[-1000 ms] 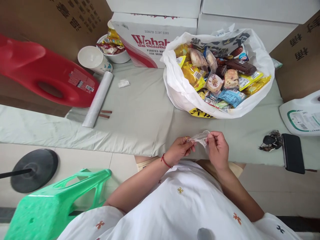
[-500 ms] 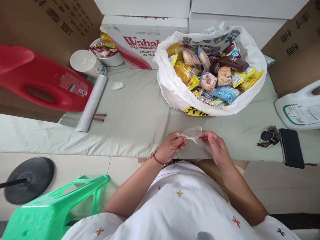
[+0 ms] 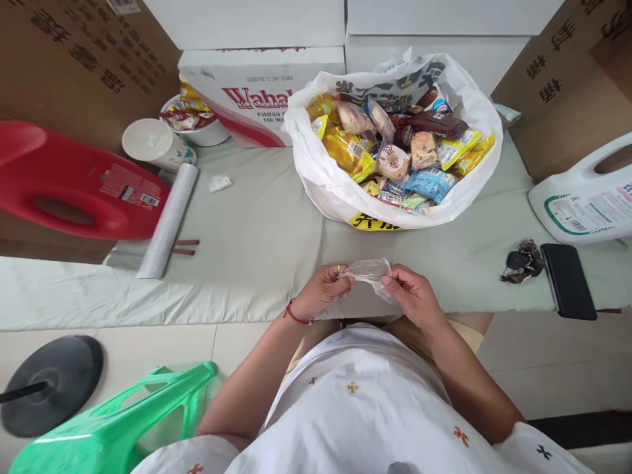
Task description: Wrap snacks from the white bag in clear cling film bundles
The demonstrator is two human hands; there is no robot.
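Near the front edge of the cloth-covered table, a small, thin clear plastic bag (image 3: 368, 268) is stretched between both hands, its rim forming a loose oval. My left hand (image 3: 324, 289) pinches its left side between thumb and fingers. On the other side, my right hand (image 3: 412, 294) grips the right edge, with a limp part hanging below the fingertips. Just beyond stands a white shopping bag (image 3: 316, 187), wide at the top and full of wrapped snacks (image 3: 394, 161); neither hand touches it.
At left are a red jug (image 3: 74, 191), a white plastic roll (image 3: 168, 220), a paper cup (image 3: 158, 143) and a bowl of packets (image 3: 207, 135). Keys (image 3: 523, 260), a phone (image 3: 567, 282) and a white jug (image 3: 587, 204) lie right. A green stool (image 3: 113, 421) stands below. Boxes line the back.
My right hand has shifted left and now pinches the clear plastic bag's edge with thumb and fingertips. The film is spread wider between the hands. The view has moved slightly.
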